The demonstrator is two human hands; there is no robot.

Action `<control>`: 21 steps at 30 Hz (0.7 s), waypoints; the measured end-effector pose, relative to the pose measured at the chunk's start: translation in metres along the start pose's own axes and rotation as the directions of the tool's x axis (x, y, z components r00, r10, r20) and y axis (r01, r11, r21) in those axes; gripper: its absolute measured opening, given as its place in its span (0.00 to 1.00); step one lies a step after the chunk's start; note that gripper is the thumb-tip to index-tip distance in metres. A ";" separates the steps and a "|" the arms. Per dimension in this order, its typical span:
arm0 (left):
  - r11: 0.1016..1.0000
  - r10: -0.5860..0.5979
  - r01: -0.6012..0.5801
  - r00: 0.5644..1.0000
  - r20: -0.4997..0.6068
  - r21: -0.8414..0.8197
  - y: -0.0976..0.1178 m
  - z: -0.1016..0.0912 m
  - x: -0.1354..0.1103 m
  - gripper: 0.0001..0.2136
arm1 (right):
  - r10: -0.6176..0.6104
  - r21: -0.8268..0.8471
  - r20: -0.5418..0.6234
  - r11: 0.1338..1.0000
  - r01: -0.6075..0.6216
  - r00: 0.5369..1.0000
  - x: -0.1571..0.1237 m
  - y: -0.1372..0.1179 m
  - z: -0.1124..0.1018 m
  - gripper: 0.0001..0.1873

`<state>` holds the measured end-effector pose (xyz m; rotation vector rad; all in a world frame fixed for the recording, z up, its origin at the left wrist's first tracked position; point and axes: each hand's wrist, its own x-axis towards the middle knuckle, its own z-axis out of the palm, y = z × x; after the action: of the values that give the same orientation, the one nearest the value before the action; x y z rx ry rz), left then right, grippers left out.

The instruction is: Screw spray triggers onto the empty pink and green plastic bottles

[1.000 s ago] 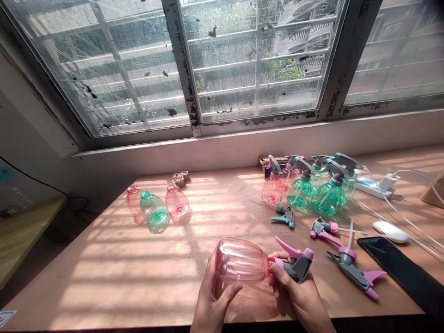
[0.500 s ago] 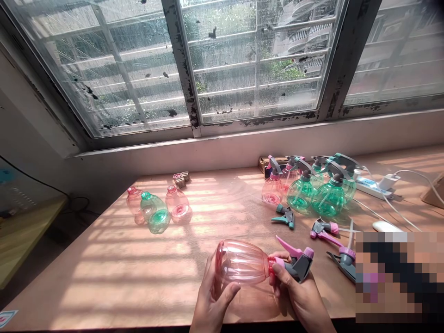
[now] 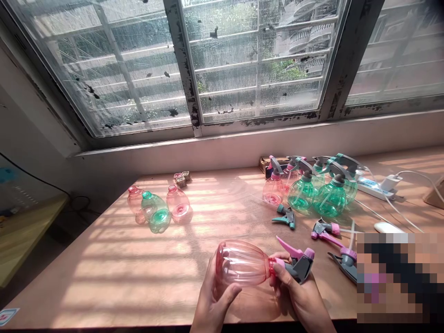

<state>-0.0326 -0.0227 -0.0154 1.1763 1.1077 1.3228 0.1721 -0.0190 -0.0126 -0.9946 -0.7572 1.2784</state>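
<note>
A see-through pink spray bottle (image 3: 243, 263) lies sideways between my hands above the table's front part. My left hand (image 3: 217, 293) is wrapped round its base end, thumb along the near side. At the neck, my right hand (image 3: 291, 286) grips the pink collar of a grey-and-pink trigger sprayer head (image 3: 301, 263), which sits at the bottle's mouth. Whether the threads are engaged I cannot tell. To the right lie two loose pink-and-grey sprayer heads, one (image 3: 326, 230) beyond the other (image 3: 347, 261). A green-and-grey sprayer head (image 3: 286, 217) lies farther back.
Headless pink and green bottles (image 3: 156, 212) stand at the back left near small boxes (image 3: 181, 178). Several bottles with sprayer heads (image 3: 329, 196) stand at the back right. Beside them are a power strip (image 3: 373, 188), cables and a white mouse (image 3: 387, 227). A blurred patch covers the lower right.
The bottle and both hands keep nearly the same pose. The whole view has shifted very slightly; nothing on the table has visibly moved.
</note>
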 end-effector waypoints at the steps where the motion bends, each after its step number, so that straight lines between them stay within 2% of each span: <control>1: 1.000 -0.001 0.001 1.000 0.003 -0.002 -0.002 0.000 -0.001 0.36 | -0.007 0.016 0.006 1.000 0.007 1.000 0.001 0.001 -0.002 0.25; 5: 1.000 -0.014 0.014 1.000 0.002 -0.004 -0.005 0.003 -0.002 0.37 | -0.031 0.018 0.007 0.999 0.031 1.000 0.001 0.001 -0.002 0.24; 9: 0.999 0.029 -0.029 0.999 0.020 0.033 -0.002 0.001 -0.001 0.39 | -0.002 0.030 -0.009 1.000 0.002 1.000 -0.004 -0.005 0.006 0.25; 14: 1.000 0.010 -0.010 1.000 0.012 -0.010 -0.004 -0.003 0.001 0.33 | 0.026 0.033 -0.018 0.999 -0.026 1.000 -0.006 -0.007 0.009 0.25; 21: 0.999 0.007 -0.007 1.000 -0.008 -0.037 -0.005 0.006 -0.002 0.35 | -0.042 0.046 -0.046 0.998 0.044 0.998 -0.003 -0.006 0.006 0.25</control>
<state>-0.0262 -0.0241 -0.0201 1.1501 1.0814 1.3489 0.1690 -0.0208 -0.0045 -0.9615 -0.7069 1.2273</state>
